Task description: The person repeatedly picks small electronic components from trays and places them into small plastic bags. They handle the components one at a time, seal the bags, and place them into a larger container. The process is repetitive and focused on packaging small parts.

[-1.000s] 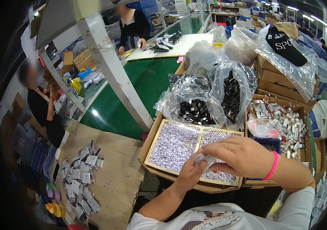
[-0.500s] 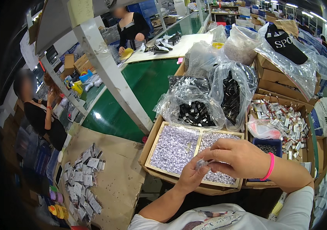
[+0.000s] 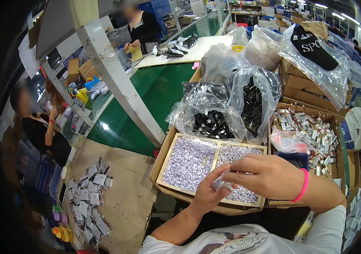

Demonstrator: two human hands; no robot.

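Above the front of a two-part wooden tray [image 3: 167, 159], both my hands meet around a small clear plastic bag [image 3: 220, 183]. My left hand [image 3: 207, 194] pinches it between thumb and fingers. Fingers of my right hand [image 3: 259, 172], which wears a pink band on the wrist, are closed at the bag's right side. Whatever may be inside the bag is too small to make out. Many tiny whitish pieces [image 3: 189, 165] fill both halves of the tray under my hands.
Behind the tray are plastic bags of black parts [image 3: 214, 125]. On the right, a carton holds silver parts with wires [image 3: 311, 131] and a blue bin [image 3: 292, 160]. Packed sachets [image 3: 89, 197] lie on cardboard at left. A white post [image 3: 119, 76] slants nearby; two people work beyond.
The clear bag shows larger between my fingers, and my left hand has turned slightly. Across the green belt, a person has raised a yellow sheet with both hands. The view has shifted slightly.
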